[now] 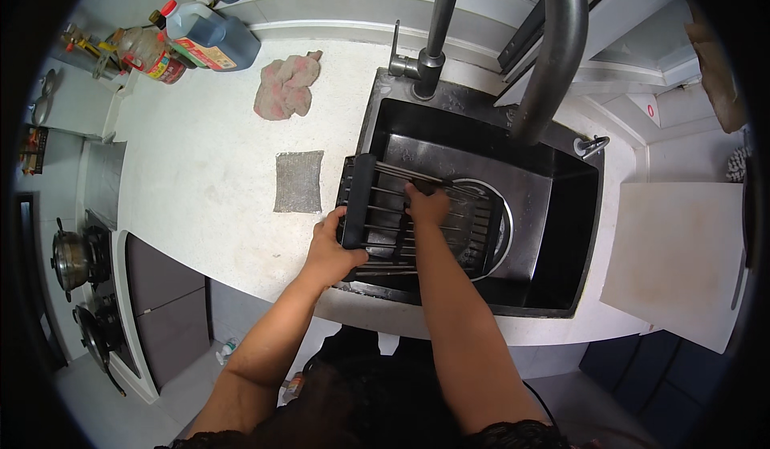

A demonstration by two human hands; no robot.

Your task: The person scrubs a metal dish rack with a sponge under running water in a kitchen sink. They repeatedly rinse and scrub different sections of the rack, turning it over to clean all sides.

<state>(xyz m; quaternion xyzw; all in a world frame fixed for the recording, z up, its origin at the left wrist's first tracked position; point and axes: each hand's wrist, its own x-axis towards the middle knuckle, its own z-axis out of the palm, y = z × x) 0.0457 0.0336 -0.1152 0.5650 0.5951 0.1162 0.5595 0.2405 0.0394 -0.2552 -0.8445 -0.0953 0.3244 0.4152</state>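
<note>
A black dish drainer rack [363, 200] with metal rods rests across the left part of the black sink [588, 232], over its near rim. My left hand [330, 252] is closed on the rack's left end, thumb over the black end bar. Inside the rack, my right hand [427, 207] has its fingers bent together beside a small dark piece; whether that is a scrubber or part of the rack I cannot tell. Beneath the rack's right side lies a round thing with a pale rim [507, 244], mostly hidden by the rods.
The faucet [430, 68] and a thick grey spout [557, 56] rise behind the sink. On the left counter lie a grey mesh scouring cloth [298, 182] and a crumpled rag [287, 86], with bottles [212, 38] beyond. A white board [678, 248] lies at the right.
</note>
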